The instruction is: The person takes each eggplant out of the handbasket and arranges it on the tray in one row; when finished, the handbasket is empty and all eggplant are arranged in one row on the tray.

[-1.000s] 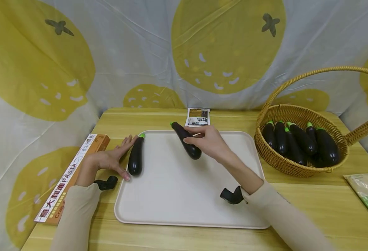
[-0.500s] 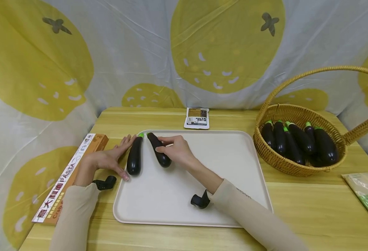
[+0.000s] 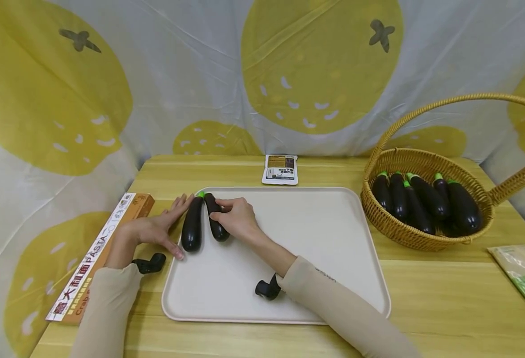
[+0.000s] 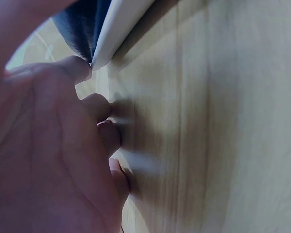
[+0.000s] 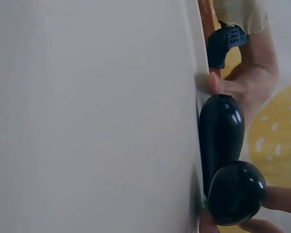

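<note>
Two dark eggplants are side by side at the left end of the white tray. My right hand pinches the inner eggplant between thumb and fingers, its green end up by the other one's stem. The outer eggplant lies along the tray's left rim. Beside it my left hand rests with fingers spread, thumb at the rim and fingertips near the stem. In the left wrist view the left fingers reach down to the wooden table. The right wrist view shows the held eggplant end-on, overlapping the outer one.
At the right stands a wicker basket with a tall handle, holding several eggplants. A pasta box lies left of the tray. Behind the tray is a small packet; a green and clear bag lies at the right edge.
My right hand has carried its eggplant leftward across the tray, from near the middle to beside the outer eggplant. The left hand has stayed in place.
</note>
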The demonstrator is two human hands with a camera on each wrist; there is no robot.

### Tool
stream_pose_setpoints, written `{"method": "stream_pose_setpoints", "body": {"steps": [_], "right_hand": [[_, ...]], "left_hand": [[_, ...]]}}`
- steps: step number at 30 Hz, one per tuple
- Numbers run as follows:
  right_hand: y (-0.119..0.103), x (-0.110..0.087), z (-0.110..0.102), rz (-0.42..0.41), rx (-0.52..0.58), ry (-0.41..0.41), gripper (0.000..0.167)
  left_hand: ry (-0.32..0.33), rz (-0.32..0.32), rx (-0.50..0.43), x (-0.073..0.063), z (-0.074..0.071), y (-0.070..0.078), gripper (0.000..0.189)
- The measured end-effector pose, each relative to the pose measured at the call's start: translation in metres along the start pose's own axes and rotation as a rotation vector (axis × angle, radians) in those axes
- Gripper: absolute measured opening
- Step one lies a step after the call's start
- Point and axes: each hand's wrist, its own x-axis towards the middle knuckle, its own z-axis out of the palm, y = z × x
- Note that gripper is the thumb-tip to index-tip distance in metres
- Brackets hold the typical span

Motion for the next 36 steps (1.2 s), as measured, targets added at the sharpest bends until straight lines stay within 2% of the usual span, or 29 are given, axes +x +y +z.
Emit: {"method": "stream_pose_setpoints", "body": {"steps": [17, 23, 28, 36], "right_hand": [[0.0021, 0.0036, 0.0004, -0.011, -0.113, -0.029, 0.043], [0.0026, 0.0046, -0.0045, -0.009, -0.133, -0.106, 0.047], [0.0032, 0.0031, -0.0081, 0.006, -0.11, -0.172, 0.054], [0.0041, 0.0009, -0.0064, 0.003, -0.032, -0.198, 0.056]], "left_hand": [[-0.002, 0.044, -0.037, -0.0011, -0.0007, -0.0034, 0.153], [-0.004, 0.037, -0.048, -0.0002, 0.0001, -0.0033, 0.152], [-0.006, 0.026, -0.058, -0.0007, 0.001, -0.0027, 0.152], [-0.009, 0.023, -0.046, -0.001, 0.0001, 0.0, 0.152]]}}
